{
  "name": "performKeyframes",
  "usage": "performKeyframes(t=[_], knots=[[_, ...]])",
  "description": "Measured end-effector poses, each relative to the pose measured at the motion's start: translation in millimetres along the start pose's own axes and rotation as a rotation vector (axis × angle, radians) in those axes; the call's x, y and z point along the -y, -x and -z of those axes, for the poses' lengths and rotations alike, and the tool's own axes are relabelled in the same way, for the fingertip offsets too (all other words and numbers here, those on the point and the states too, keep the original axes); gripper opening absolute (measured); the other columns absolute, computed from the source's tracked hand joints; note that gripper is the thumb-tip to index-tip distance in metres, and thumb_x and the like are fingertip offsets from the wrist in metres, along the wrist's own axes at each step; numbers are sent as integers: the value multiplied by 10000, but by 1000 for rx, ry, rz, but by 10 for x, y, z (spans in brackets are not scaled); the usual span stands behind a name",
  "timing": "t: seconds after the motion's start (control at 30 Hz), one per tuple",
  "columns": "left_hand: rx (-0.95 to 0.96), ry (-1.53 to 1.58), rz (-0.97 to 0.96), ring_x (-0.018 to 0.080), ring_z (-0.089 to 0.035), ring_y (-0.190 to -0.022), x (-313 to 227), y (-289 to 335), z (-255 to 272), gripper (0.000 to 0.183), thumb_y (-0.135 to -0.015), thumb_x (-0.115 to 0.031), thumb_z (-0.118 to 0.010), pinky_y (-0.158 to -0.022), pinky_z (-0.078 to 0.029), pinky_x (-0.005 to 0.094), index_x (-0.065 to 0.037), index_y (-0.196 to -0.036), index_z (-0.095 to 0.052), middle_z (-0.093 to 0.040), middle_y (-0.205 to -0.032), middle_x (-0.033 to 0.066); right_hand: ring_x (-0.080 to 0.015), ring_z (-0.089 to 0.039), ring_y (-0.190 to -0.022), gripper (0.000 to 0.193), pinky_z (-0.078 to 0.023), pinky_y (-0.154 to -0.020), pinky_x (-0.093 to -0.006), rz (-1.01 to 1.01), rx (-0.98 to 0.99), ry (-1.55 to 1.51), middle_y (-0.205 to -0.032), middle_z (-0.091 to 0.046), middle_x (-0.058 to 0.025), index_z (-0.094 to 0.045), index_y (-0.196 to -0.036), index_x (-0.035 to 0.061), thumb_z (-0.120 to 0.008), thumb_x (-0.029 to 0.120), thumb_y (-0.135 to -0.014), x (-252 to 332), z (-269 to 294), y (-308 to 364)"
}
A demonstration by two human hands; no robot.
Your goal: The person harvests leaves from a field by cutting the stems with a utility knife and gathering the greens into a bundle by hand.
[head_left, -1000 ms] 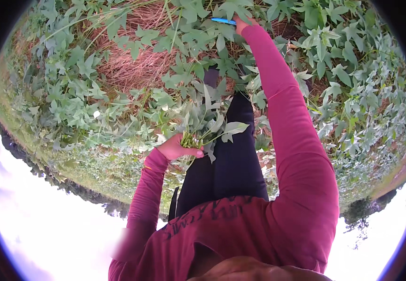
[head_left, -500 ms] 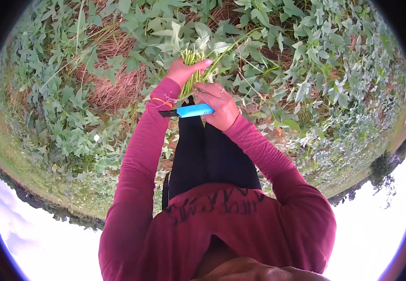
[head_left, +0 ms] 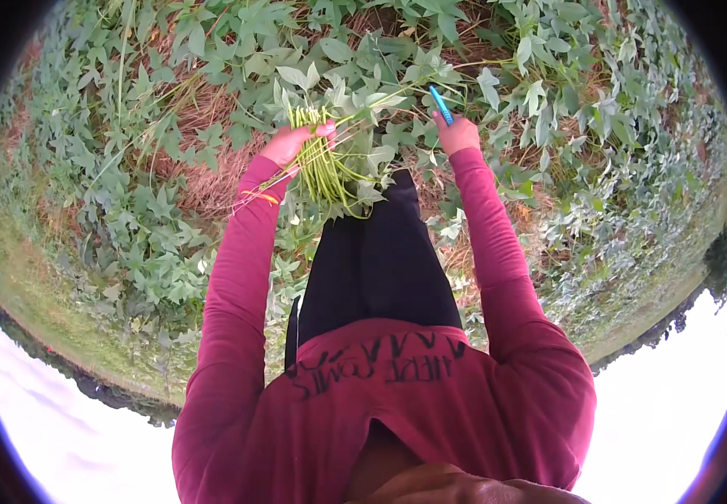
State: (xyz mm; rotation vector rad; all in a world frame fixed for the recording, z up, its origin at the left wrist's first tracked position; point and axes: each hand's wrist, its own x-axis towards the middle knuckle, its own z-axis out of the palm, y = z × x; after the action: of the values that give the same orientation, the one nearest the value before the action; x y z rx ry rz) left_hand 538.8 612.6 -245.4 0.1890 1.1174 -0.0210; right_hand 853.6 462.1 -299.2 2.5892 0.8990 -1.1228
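My left hand (head_left: 281, 148) is closed around a thick bundle of green leafy vine stems (head_left: 327, 175), its thumb lying across them. The cut-looking ends hang down and right, and leaves fan out beyond the fist. Off to the right, my right hand (head_left: 461, 136) grips a blue utility knife (head_left: 441, 104), which points up and away. The fingers' far side is hidden, and I cannot make out the blade. A long thin stem (head_left: 405, 91) runs from the bundle toward the plants by the knife.
Leafy green vines (head_left: 540, 76) spread over the ground on all sides. Dry brown straw (head_left: 212, 168) shows between them on the left. My legs in black trousers (head_left: 372, 269) stand among the plants below my hands. Trees line the field's edge.
My right hand has moved away from the bundle, to the right and farther out, turning the knife upward. My left hand has shifted slightly left and nearer, with the bundle more spread out.
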Motion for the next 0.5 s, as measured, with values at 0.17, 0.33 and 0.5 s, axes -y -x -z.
performKeyframes(t=[0.17, 0.33, 0.5], knots=[[30, 54, -16, 184, -677, -871, 179, 159, 189, 404, -847, -183, -761, -772, -564, 300, 13, -1165, -607, -659, -984, 77, -325, -701, -881, 506, -561, -781, -411, -106, 96, -161, -951, -700, -246, -696, -955, -24, -655, 476, -890, 78, -440, -24], [5, 18, -59, 183, -682, -869, 340, 438, 302, 377, -856, -185, -762, -749, -564, 310, 3, -1150, -619, -675, -968, 75, -230, -707, -864, 271, -570, -723, -346, -78, 198, -1536, -995, -711, -171, -616, -1157, -25, -616, 158, -957, 1092, -445, 658], [-39, 1, -174, 168, -686, -838, 380, 503, 324, 342, -852, -214, -777, -732, -560, 301, -11, -1098, -651, -697, -926, 64, -204, -696, -819, 312, -548, -768, -306, 236, 338, -1660, -992, -723, -165, -606, -1219, -63, -618, 112, -961, 1765, -3, 576]])
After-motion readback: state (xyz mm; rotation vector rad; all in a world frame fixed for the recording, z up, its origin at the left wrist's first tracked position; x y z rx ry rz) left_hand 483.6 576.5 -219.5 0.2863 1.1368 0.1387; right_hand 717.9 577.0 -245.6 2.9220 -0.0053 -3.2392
